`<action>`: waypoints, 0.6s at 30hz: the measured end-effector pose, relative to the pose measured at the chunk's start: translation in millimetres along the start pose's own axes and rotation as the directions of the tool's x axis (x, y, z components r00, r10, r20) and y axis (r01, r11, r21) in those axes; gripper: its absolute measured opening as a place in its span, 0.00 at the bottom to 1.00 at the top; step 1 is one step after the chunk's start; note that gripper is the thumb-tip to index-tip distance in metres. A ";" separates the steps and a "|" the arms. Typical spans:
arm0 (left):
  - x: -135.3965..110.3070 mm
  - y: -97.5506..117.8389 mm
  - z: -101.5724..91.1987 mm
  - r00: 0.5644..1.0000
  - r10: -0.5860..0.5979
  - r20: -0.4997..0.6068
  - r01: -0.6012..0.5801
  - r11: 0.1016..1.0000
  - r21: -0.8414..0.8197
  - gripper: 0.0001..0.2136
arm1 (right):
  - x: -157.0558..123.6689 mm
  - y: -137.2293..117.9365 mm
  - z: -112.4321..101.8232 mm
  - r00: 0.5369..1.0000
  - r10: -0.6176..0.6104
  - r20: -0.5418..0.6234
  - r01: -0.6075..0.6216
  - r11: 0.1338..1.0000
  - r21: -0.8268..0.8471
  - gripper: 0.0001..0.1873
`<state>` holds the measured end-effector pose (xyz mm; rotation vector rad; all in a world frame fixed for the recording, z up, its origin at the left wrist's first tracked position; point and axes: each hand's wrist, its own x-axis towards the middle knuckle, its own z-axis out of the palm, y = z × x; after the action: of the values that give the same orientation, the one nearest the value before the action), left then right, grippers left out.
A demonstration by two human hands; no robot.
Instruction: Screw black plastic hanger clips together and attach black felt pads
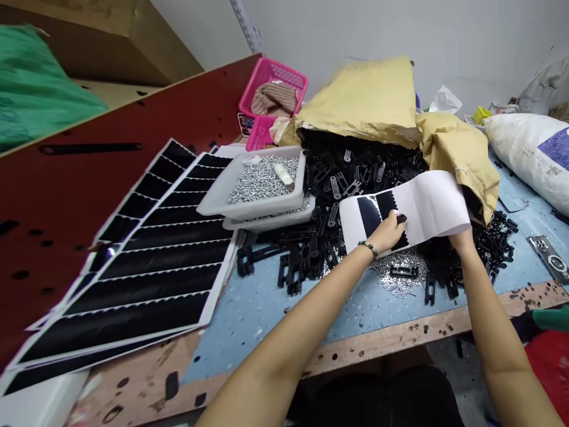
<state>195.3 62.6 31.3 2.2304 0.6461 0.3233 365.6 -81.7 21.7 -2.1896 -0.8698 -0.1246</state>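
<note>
A white backing sheet (418, 204) with black scalloped strips (370, 214) is held above the parts pile, its right end curling over. My left hand (386, 232), with a beaded bracelet at the wrist, lies over the sheet's left part. Its fingers are closed, with a small black piece (401, 219) at the tips. Under the curled end, my right hand (462, 240) grips the sheet, its fingers mostly hidden. Below the sheet are loose silver screws and nuts (402, 283) and black plastic parts (293, 270).
Left of me lie more sheets of black strips (155, 261). White trays of screws (262, 187) stand beside them. Behind are pink baskets (278, 71), a yellow sack (364, 95) spilling black parts, and a white sack (528, 148). A phone (550, 258) lies at the right.
</note>
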 end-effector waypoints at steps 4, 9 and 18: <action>-5.7 6.8 18.9 0.998 0.033 0.056 -0.033 0.999 0.001 0.06 | -11.8 3.0 -27.8 0.982 0.137 -0.131 -0.119 0.984 0.132 0.21; -5.6 8.0 20.3 0.998 0.063 -0.012 -0.063 0.998 0.032 0.07 | -53.2 -3.2 -38.6 0.940 0.146 -0.308 -0.003 0.907 0.421 0.20; 14.0 -4.7 -51.7 0.977 0.204 -0.056 -0.198 0.975 0.103 0.08 | -67.5 -23.6 -30.7 0.998 -0.068 0.004 0.061 0.908 0.415 0.15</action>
<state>183.7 104.8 62.6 2.3927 0.4794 0.4791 304.8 -128.5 34.8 -1.7667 -0.8881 0.0472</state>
